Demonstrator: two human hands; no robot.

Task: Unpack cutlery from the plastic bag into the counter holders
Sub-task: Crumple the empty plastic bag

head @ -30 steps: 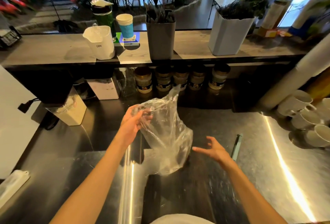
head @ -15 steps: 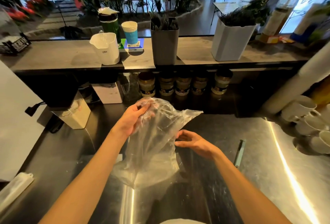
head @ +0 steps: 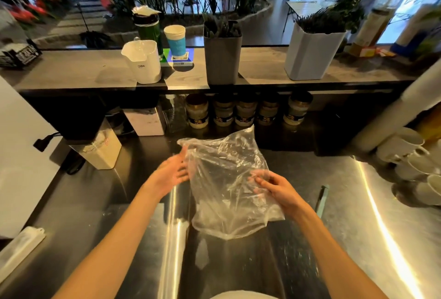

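Since the earlier frame the left hand (head: 172, 172) is letting go of the bag (head: 226, 184), fingers spreading beside its left edge. Right hand (head: 274, 186) is pinching the bag's right side, holding it above the steel counter (head: 358, 239). Bag is looking empty; unpacking is likely finishing, discarding comes next.

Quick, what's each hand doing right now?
Left hand: open, fingers straight beside the bag.
Right hand: fingers pinch the bag.
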